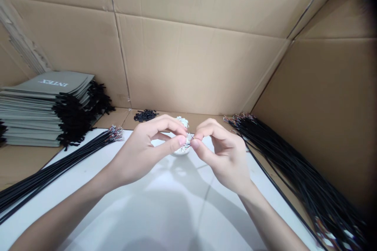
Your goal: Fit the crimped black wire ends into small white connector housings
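Note:
My left hand and my right hand meet fingertip to fingertip above the white work surface. Thin dark and coloured wires show in the small gap between them. The right thumb and forefinger pinch these wires. The left thumb and forefinger are closed too, but whatever lies between them is too small to tell. Just behind and below the fingertips stands a round white dish with small white pieces in it, partly hidden by the hands. More small white pieces lie heaped behind it.
Black cables with bare coloured wire ends lie in a bundle at left and a larger bundle at right. Short black tubes are piled at the back. Grey printed folders are stacked at left. Cardboard walls enclose the back and right.

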The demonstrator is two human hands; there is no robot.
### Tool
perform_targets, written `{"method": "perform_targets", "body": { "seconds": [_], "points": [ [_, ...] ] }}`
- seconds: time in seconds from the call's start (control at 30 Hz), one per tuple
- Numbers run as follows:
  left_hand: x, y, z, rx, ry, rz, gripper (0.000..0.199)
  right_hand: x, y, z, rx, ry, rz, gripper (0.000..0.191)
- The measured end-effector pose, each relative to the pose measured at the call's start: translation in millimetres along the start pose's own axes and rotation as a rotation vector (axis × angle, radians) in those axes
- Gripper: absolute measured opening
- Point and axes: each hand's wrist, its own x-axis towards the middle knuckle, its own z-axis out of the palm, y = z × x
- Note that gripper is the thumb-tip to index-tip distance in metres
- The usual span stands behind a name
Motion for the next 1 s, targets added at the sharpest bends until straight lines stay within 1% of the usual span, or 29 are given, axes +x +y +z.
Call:
{"method": "perform_targets", "body": {
  "seconds": [0.07, 0.13, 0.2, 0.27, 0.37, 0.47, 0.67, 0.8, 1.0],
  "points": [
    [1, -2, -0.7, -0.071, -0.052, -0.107, 0.016, -1, 0, -1, -0.133, 0.055, -0.135, 0.012],
    [1, -2, -0.6, -0.176, -0.121, -0.192, 0.018, -1, -1, -2, -0.248, 0.089, -0.262, 0.014],
    [2, 0, 0.4, -0.284, -0.154, -0.222, 0.017, 0, -2, -4, -0.325, 0.092, -0.338, 0.015],
    [1, 1, 1.7, -0.368, -0.142, -0.228, 0.015, 1, -3, -6, -0.357, 0.084, -0.381, 0.016],
    [1, 2, 3.6, -0.474, -0.132, -0.257, 0.007, 4, -6, -9, -0.376, 0.058, -0.458, 0.016],
    [0, -1, 5.2, -0.560, -0.137, -0.280, 0.006, 7, -11, -13, -0.423, 0.035, -0.532, 0.018],
    [1, -5, 8.0, -0.635, -0.149, -0.313, 0.009, 7, -18, -18, -0.486, -0.029, -0.557, 0.017],
    [1, -6, 9.3, -0.632, -0.144, -0.317, 0.009, 7, -18, -19, -0.490, -0.030, -0.574, 0.016],
    [1, -6, 11.0, -0.597, -0.118, -0.268, 0.008, 7, -16, -19, -0.475, -0.024, -0.568, 0.017]
  ]
}}
